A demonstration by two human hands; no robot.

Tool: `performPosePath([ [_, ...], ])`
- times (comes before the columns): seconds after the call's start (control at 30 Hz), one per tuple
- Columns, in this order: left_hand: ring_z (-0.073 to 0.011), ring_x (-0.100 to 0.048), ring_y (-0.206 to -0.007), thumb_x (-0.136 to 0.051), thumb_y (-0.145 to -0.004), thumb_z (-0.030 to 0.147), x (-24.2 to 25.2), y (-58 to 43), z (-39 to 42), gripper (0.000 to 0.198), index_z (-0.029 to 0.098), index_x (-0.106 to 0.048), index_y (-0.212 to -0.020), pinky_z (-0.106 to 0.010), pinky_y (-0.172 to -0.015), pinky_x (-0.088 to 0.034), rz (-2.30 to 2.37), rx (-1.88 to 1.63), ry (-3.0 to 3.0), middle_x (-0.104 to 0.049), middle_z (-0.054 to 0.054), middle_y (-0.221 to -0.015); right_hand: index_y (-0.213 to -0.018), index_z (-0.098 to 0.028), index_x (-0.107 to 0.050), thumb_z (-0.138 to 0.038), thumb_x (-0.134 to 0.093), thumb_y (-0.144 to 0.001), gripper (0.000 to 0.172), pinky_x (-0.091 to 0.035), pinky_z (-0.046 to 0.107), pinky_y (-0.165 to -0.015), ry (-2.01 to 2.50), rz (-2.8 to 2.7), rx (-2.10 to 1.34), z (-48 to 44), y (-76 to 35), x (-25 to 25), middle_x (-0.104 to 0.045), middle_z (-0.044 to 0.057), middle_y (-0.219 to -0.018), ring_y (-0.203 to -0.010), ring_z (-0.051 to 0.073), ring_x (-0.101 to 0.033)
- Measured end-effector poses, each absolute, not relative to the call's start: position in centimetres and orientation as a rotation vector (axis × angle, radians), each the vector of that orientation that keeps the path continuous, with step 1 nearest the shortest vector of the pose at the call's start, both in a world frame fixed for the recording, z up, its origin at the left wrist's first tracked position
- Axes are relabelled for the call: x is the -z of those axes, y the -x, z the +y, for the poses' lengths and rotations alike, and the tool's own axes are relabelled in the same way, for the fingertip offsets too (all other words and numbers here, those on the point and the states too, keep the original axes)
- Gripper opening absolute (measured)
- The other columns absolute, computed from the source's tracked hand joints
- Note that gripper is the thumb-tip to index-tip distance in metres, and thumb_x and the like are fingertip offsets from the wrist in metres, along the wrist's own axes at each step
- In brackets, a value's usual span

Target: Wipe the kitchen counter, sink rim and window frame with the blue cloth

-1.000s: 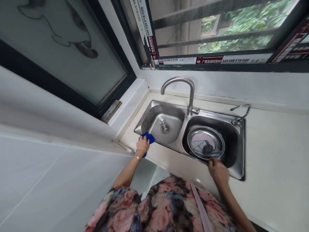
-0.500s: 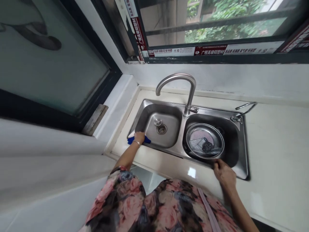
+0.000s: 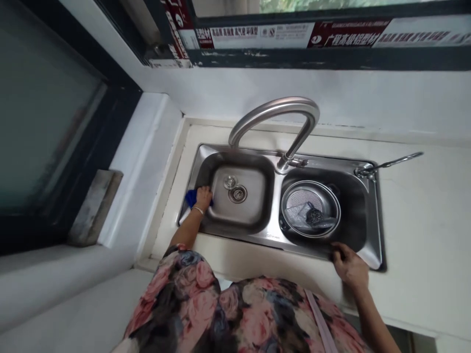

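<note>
My left hand (image 3: 203, 197) is closed on a blue cloth (image 3: 191, 197), pressed against the left rim of the double-bowl steel sink (image 3: 273, 234). Part of the cloth is hidden beneath the hand. At the front edge of the right bowl rests my right hand (image 3: 349, 267), its fingers curled over the sink's rim. Just beyond it, inside that bowl, sits a round metal basin (image 3: 333, 219) with a perforated strainer (image 3: 294, 198). A clear plastic bag (image 3: 297, 215) and a dark scouring ball (image 3: 314, 215) lie in it.
A curved steel faucet (image 3: 279, 105) arches over the left bowl. Beside the drain (image 3: 237, 194) lies a small round strainer plug (image 3: 230, 182). A thin metal spout (image 3: 397, 161) rises from the sink's back right corner. A wooden block (image 3: 96, 206) is at the left by the dark frame.
My left hand has slid the blue cloth from the front left corner up along the left rim. My right hand stays at the front edge. The view has tilted downward and come closer.
</note>
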State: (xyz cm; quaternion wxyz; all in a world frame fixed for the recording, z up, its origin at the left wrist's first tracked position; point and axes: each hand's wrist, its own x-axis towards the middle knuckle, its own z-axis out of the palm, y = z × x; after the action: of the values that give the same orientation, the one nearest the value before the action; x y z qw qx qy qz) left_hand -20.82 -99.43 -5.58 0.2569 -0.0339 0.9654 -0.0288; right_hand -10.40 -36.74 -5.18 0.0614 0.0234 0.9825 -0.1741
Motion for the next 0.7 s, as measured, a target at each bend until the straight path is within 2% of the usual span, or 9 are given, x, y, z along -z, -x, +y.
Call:
performPosePath([
  [0.27,-0.0365,-0.051,-0.132,-0.039,-0.103,0.012,4.9,30.7,-101.1,0.041,0.01,-0.078,-0.118,-0.048,-0.11,-0.038,2.74,0.035,0.164,-0.063,-0.024,-0.136,-0.108,-0.021,-0.083,-0.045,-0.047,-0.092,0.047,-0.055,0.034,-0.071,-0.112,2.951,0.503,-36.4,10.3,4.6,-0.082,0.011,-0.102,-0.087,0.028,-0.075],
  [0.37,-0.0368,-0.047,-0.136,-0.037,-0.105,0.013,3.8,32.8,-101.7,0.042,0.01,-0.075,-0.124,-0.051,-0.116,-0.034,2.756,0.029,0.137,-0.06,-0.023,-0.141,-0.11,-0.02,-0.083,-0.046,-0.048,-0.092,0.047,-0.053,0.034,-0.07,-0.128,2.956,0.491,-36.5,10.2,4.5,-0.082,0.011,-0.103,-0.088,0.028,-0.075],
  [0.57,-0.0343,-0.042,-0.14,-0.034,-0.105,0.007,2.8,28.6,-101.0,0.043,0.005,-0.072,-0.125,-0.05,-0.121,-0.031,2.628,0.079,0.097,-0.06,-0.023,-0.141,-0.109,-0.021,-0.084,-0.044,-0.049,-0.089,0.046,-0.05,0.032,-0.068,-0.202,2.94,0.502,-37.0,10.5,4.3,-0.082,0.01,-0.102,-0.086,0.026,-0.072],
  [0.7,-0.0354,-0.043,-0.143,-0.04,-0.107,0.012,2.6,23.8,-99.1,0.037,0.004,-0.07,-0.128,-0.052,-0.122,-0.034,2.544,0.117,0.132,-0.057,-0.024,-0.148,-0.109,-0.02,-0.083,-0.04,-0.051,-0.088,0.042,-0.051,0.032,-0.073,-0.174,2.953,0.565,-37.7,11.0,4.0,-0.082,0.009,-0.103,-0.089,0.026,-0.072],
])
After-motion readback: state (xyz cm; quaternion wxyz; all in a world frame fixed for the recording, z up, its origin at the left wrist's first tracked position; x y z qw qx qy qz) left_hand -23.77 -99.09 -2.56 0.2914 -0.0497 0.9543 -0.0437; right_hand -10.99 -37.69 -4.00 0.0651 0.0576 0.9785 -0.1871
